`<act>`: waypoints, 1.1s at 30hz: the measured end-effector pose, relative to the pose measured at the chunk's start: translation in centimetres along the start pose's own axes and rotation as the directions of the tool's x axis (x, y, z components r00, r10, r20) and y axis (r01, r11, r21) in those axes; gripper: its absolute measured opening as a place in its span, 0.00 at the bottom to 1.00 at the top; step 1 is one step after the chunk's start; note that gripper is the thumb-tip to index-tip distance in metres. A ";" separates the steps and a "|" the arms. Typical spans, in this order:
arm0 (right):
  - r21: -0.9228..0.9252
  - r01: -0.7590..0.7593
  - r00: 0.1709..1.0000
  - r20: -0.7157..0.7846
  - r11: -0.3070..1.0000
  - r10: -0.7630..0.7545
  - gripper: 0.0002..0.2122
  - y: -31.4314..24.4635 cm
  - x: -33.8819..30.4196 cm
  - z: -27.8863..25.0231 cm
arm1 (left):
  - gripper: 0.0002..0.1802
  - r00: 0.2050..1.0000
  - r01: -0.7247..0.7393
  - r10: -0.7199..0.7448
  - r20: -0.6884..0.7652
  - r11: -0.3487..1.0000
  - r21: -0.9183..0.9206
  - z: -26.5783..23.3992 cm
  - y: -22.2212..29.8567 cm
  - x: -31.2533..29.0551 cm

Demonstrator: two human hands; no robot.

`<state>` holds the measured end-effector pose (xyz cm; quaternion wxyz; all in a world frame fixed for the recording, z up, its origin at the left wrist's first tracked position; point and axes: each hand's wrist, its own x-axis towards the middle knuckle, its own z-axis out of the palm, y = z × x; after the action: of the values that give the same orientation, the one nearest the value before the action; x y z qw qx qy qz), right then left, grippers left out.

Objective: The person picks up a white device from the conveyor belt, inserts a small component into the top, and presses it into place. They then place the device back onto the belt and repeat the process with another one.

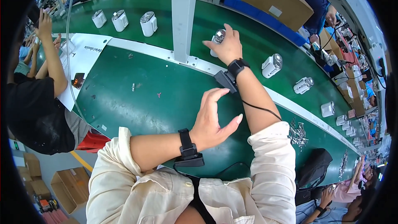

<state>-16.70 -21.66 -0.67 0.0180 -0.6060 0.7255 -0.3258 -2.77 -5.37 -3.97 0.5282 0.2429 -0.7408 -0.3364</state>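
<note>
My right hand [229,49] reaches over the green conveyor belt, its fingers spread. Partly behind it stands a small white appliance housing [214,51] with a shiny clear-and-silver top; whether the fingers touch it I cannot tell. Above the green worktop [124,110], my left hand [209,120] hovers empty, with thumb and fingers apart in a loose curve. Both wrists wear black straps with small dark boxes. More housings of the same kind stand spaced along the belt, such as a housing [148,24] to the left and another housing [272,65] to the right.
A white metal post [183,20] rises between worktop and belt. Small metal parts [297,134] lie in a pile beside my right forearm, near a black mesh bag [316,166]. A cardboard box [277,1] stands across the belt. Co-workers sit left and lower right.
</note>
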 end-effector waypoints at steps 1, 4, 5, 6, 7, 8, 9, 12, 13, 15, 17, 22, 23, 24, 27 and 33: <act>0.003 -0.006 1.000 -0.007 1.000 0.006 0.39 0.4 0.1 -0.4 | 0.40 1.000 0.013 -0.013 -0.022 1.000 0.027 0.1 -0.1 0.1; 0.326 -0.154 0.973 0.216 0.933 0.086 0.42 3.2 0.1 -2.9 | 0.41 0.994 0.067 -0.059 -0.092 0.994 0.087 -0.3 -0.2 0.5; 0.321 -0.165 0.972 0.211 0.932 0.100 0.42 4.3 -0.4 -4.4 | 0.43 0.986 0.106 -0.091 -0.142 0.989 0.103 -0.2 -0.2 0.8; 0.558 -0.218 0.896 0.440 0.801 -0.063 0.41 5.1 -1.6 -6.5 | 0.44 0.974 0.147 -0.123 -0.193 0.982 0.118 0.0 0.0 1.0; 0.725 -0.333 0.760 0.584 0.603 -0.283 0.41 4.8 -3.1 -8.0 | 0.44 0.974 0.157 -0.134 -0.182 0.981 0.116 0.0 0.0 1.0; 0.763 -0.353 0.679 0.607 0.541 -0.414 0.41 4.2 -4.7 -9.4 | 0.46 0.971 0.193 -0.210 -0.116 0.970 -0.146 -0.1 -0.2 1.1; 0.793 -0.380 0.592 0.605 0.477 -0.533 0.41 3.2 -6.6 -11.5 | 0.49 0.963 0.233 -0.267 -0.030 0.886 -0.400 -0.2 0.0 1.2; 0.772 -0.507 0.586 0.634 0.383 -0.504 0.40 0.9 -12.2 -14.5 | 0.52 0.927 0.374 -0.292 0.235 0.672 -0.639 -0.1 0.2 0.8; 0.772 -0.516 0.596 0.635 0.371 -0.492 0.40 1.1 -13.6 -15.1 | 0.53 0.894 0.444 -0.266 0.360 0.630 -0.638 -0.4 0.3 0.7; 0.812 -0.112 0.807 0.411 0.573 -0.425 0.34 1.9 -16.1 -16.4 | 0.54 0.839 0.526 -0.233 0.492 0.581 -0.621 -0.7 0.9 0.5; 0.742 0.077 0.876 0.269 0.666 -0.401 0.31 2.1 -18.1 -17.3 | 0.54 0.879 0.413 -0.249 0.406 0.822 -0.392 -0.9 1.9 0.1; 0.391 0.415 0.902 -0.057 0.822 -0.428 0.16 1.5 -20.7 -17.6 | 0.52 0.947 0.065 -0.006 0.322 0.983 -0.173 -0.3 2.0 -0.6; 0.353 0.476 0.874 -0.088 0.806 -0.478 0.13 1.6 -20.8 -17.5 | 0.52 0.943 0.070 -0.009 0.334 0.983 -0.172 -0.2 2.0 -0.7; 0.312 0.535 0.842 -0.115 0.785 -0.527 0.10 1.6 -20.9 -17.5 | 0.52 0.947 0.003 0.038 0.318 0.992 -0.127 0.0 1.9 -0.7; 0.462 0.353 0.927 -0.060 0.813 -0.369 0.07 1.6 -21.1 -17.2 | 0.53 0.948 -0.125 0.126 0.292 0.992 -0.021 0.0 1.7 -0.9; 0.552 0.076 0.991 0.048 0.831 -0.122 0.04 1.1 -21.4 -16.7 | 0.52 0.955 -0.175 0.137 0.263 0.976 0.130 -0.1 2.1 -0.6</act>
<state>-19.02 5.04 4.05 0.2033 -0.6248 0.5680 -0.4956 -2.53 -3.57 -2.74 0.4343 0.1783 -0.8425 -0.2642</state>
